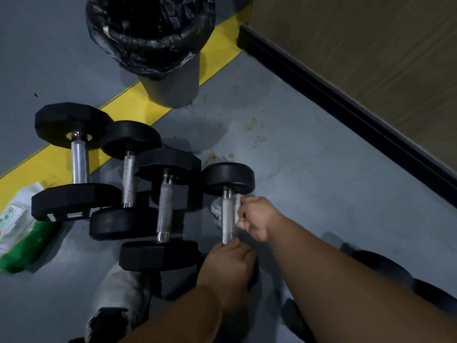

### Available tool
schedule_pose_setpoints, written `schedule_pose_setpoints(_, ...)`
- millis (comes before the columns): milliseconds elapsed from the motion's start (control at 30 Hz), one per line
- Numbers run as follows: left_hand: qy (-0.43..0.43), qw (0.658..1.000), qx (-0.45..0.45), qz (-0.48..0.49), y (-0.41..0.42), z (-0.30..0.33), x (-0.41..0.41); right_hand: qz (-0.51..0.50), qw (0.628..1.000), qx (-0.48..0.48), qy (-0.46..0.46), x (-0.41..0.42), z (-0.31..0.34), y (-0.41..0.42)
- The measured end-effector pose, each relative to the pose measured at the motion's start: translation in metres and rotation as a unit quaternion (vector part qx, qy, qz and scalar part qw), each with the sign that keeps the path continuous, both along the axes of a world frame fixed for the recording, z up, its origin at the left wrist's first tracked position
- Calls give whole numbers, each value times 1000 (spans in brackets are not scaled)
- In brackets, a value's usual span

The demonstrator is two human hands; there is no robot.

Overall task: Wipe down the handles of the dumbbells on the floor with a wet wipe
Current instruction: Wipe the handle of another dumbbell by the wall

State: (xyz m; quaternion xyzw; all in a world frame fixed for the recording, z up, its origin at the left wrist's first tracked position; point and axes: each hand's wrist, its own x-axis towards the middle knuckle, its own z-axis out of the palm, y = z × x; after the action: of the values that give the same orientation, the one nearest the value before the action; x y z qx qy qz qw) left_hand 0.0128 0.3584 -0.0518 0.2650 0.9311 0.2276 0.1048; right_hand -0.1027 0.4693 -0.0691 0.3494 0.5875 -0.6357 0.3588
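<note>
Several black dumbbells with knurled steel handles lie side by side on the grey floor. On the rightmost dumbbell (pixel 227 216), a white wet wipe (pixel 217 209) is wrapped behind the handle near its far plate. My right hand (pixel 254 217) pinches the wipe against the right side of that handle. My left hand (pixel 228 263) grips the near end of the same dumbbell and covers its near plate. The other dumbbell handles (pixel 165 206), (pixel 129 180), (pixel 79 163) lie untouched to the left.
A grey bin with a black liner (pixel 158 45) stands beyond the dumbbells on a yellow floor stripe (pixel 123 105). A green-and-white wipes pack (pixel 17 226) lies at the left. A shoe (pixel 116 300) is below. A dark skirting board (pixel 346 112) runs along the right wall.
</note>
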Motion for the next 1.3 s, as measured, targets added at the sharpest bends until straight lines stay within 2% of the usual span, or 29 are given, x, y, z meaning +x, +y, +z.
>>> schedule_pose_setpoints(100,-2,1000,17,8,0,-1,1,207,975,69,-42,23,10,4)
schedule_pose_setpoints(167,-3,1000,16,9,2,0,0,248,964,82,-44,24,10,8)
schedule_pose_setpoints(267,-6,1000,29,11,-1,-1,1,111,993,35,-10,5,4,7)
schedule_pose_setpoints(333,-9,999,38,7,-6,-3,0,12,1000,4,3,-1,-3,6)
schedule_pose_setpoints(367,-12,999,38,3,-8,-4,1,-5,1000,-3,0,3,-3,4)
schedule_pose_setpoints(400,-13,999,36,-1,-9,-4,1,15,1000,6,-10,10,-3,5)
schedule_pose_setpoints(500,-15,999,42,-6,-10,-5,1,202,977,63,-38,29,6,8)
schedule_pose_setpoints(533,-11,999,47,-4,-10,-4,1,219,972,73,-38,26,6,9)
schedule_pose_setpoints(567,-4,999,52,-2,-10,-3,1,195,978,74,-24,20,5,9)
schedule_pose_setpoints(667,9,998,55,2,-9,-1,1,-4,1000,11,2,-4,-1,4)
schedule_pose_setpoints(733,12,999,49,0,-10,-2,1,-47,999,-7,-7,-1,-3,1)
schedule_pose_setpoints(800,0,999,45,-3,-10,-2,1,64,997,19,-40,16,7,6)
schedule_pose_setpoints(867,-8,999,45,-2,-10,-3,1,198,977,45,-62,26,13,14)
schedule_pose_setpoints(900,-9,999,48,1,-10,-3,1,219,973,53,-54,25,12,16)
schedule_pose_setpoints(967,-8,998,58,4,-10,-3,1,157,986,55,-18,13,9,14)
schedule_pose_setpoints(1067,-2,999,55,-1,-9,-2,1,-28,999,1,17,-1,4,2)
schedule_pose_setpoints(1100,-5,999,46,-3,-10,-3,1,-35,999,5,22,3,3,-1)
schedule_pose_setpoints(1133,-9,999,38,-6,-10,-4,1,-2,1000,18,20,10,4,-1)
schedule_pose_setpoints(1233,-37,999,22,-10,-10,-3,1,199,978,63,-9,34,10,5)
schedule_pose_setpoints(1300,-50,999,16,-14,-10,-3,1,228,970,77,-6,31,10,9)
